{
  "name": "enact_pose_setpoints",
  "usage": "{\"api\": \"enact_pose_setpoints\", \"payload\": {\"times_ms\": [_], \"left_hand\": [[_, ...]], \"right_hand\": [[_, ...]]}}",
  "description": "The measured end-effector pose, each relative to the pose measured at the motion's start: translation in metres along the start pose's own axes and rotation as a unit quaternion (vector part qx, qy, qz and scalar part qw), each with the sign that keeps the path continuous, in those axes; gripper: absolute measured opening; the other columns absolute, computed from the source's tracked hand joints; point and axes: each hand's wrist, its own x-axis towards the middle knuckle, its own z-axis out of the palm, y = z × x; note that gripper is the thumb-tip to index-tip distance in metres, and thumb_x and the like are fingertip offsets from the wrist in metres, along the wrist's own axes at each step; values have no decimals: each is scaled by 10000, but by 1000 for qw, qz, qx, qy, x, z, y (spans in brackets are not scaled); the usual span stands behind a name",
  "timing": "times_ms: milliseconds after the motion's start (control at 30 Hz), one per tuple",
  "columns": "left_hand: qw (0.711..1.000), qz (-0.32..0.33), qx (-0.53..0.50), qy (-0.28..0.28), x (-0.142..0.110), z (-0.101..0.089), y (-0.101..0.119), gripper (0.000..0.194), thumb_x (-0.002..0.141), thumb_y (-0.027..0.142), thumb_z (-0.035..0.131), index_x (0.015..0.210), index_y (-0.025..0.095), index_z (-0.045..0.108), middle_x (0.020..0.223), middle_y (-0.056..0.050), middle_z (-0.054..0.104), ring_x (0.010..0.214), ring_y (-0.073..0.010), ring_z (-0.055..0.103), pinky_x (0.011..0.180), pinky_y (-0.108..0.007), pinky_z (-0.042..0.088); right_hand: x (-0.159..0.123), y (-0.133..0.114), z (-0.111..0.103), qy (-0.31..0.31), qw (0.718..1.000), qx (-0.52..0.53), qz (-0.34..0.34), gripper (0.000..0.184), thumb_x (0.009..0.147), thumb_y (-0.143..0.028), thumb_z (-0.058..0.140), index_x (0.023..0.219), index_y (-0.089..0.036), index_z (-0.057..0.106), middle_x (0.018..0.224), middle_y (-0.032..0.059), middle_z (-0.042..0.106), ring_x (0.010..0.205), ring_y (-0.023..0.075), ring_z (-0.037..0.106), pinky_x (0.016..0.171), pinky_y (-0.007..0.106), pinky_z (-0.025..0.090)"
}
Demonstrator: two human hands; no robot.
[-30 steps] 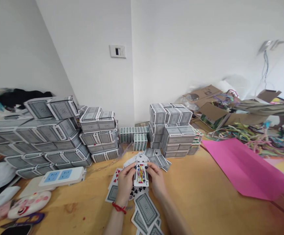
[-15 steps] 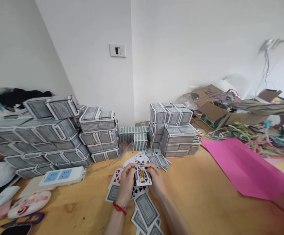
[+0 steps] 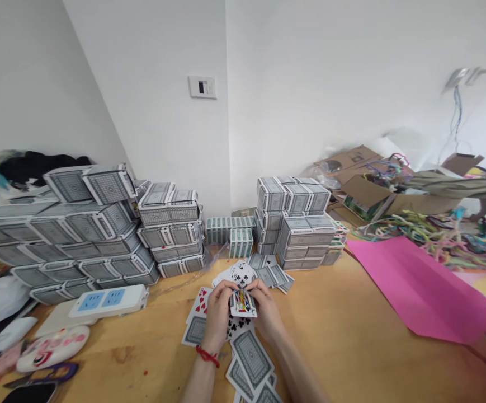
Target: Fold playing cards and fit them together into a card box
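A jack playing card (image 3: 243, 305) is held face up between both hands, low over loose cards. My left hand (image 3: 218, 314), with a red cord on its wrist, closes on the card's left side. Fingers of my right hand (image 3: 267, 309) pinch its upper right part. The card's far edge is partly hidden by the fingertips. A nine of hearts (image 3: 199, 302) and a grey-backed card (image 3: 194, 331) lie left of my left hand. Below the hands are a face-up club card (image 3: 239, 324) and several face-down cards (image 3: 251, 356). More club cards (image 3: 243, 271) are spread beyond.
Blocks made from grey cards are stacked at left (image 3: 100, 229) and right (image 3: 307, 238), with small green-white blocks (image 3: 241, 243) between. A power strip (image 3: 108, 301) lies left. Pink paper (image 3: 414, 285), cardboard boxes (image 3: 368, 196) and colourful cords (image 3: 431, 232) are at right.
The jack's near edge has shifted slightly in the hands, and its tilt looks a little different. Both hands keep hold of it. The view has moved slightly.
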Motion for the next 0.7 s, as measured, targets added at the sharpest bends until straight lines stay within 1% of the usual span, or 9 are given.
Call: {"api": "enact_pose_setpoints", "payload": {"times_ms": [67, 133, 233, 300, 367, 467, 567, 633, 700], "left_hand": [[1000, 7, -2, 0, -1, 0, 1, 92, 615, 243, 464, 594, 165, 508, 539, 41, 458, 491, -93, 412, 469, -193, 335], [1000, 13, -7, 4, -2, 0, 3, 92, 617, 252, 462, 586, 171, 493, 534, 48, 443, 482, -90, 399, 465, -192, 324], [1000, 21, -11, 18, -3, 0, 8, 93, 611, 247, 453, 558, 173, 469, 530, 50, 436, 468, -86, 382, 459, -192, 314], [1000, 27, -1, 13, -4, -1, 11, 85, 605, 238, 451, 553, 172, 466, 537, 46, 445, 471, -85, 384, 468, -193, 320], [1000, 24, 10, -4, -5, 0, 12, 81, 601, 237, 451, 553, 172, 463, 521, 46, 437, 462, -85, 383, 468, -194, 322], [999, 13, 19, -23, -7, 0, 12, 86, 598, 246, 447, 551, 175, 453, 479, 53, 404, 433, -85, 370, 450, -193, 315], [999, 16, 32, -31, -9, 0, 11, 85, 598, 245, 451, 554, 174, 464, 465, 55, 401, 426, -84, 370, 447, -193, 312], [999, 19, 36, -34, -10, -1, 11, 81, 598, 240, 452, 556, 173, 470, 462, 56, 405, 425, -84, 374, 450, -194, 312], [999, 18, 37, -34, -10, -3, 11, 79, 597, 235, 448, 555, 174, 474, 463, 56, 411, 426, -85, 377, 453, -195, 313]], "right_hand": [[-1, -1, 0, -3, 1000, 18, 9, 48, 569, -167, 542, 572, -189, 500, 524, -55, 447, 463, 82, 404, 459, 184, 323], [-2, -3, -1, -10, 998, 34, 42, 46, 575, -182, 539, 616, -190, 519, 522, -56, 469, 451, 79, 420, 451, 179, 326], [-3, -4, -3, -37, 991, 52, 114, 164, 627, -294, 519, 763, -204, 541, 538, -44, 532, 434, 97, 461, 423, 187, 331], [-3, -3, -3, -42, 986, 58, 148, 221, 658, -380, 512, 781, -198, 537, 528, -36, 550, 420, 102, 476, 407, 185, 325], [-2, -1, -3, -14, 984, 52, 172, 252, 673, -428, 519, 730, -183, 528, 501, -31, 553, 416, 105, 492, 411, 187, 333], [-1, 4, -1, 39, 978, 23, 203, 245, 676, -413, 541, 656, -171, 508, 467, -28, 549, 407, 110, 504, 429, 202, 359], [-1, 5, -2, 32, 979, -2, 201, 215, 658, -357, 573, 605, -170, 482, 445, -42, 523, 372, 93, 471, 400, 195, 348], [-1, 5, -4, 3, 984, -18, 178, 255, 639, -375, 603, 582, -170, 463, 431, -56, 494, 348, 72, 431, 364, 178, 313], [-2, 3, -7, -38, 985, -39, 161, 314, 619, -427, 626, 573, -168, 454, 418, -69, 459, 317, 49, 373, 320, 162, 251]]}}
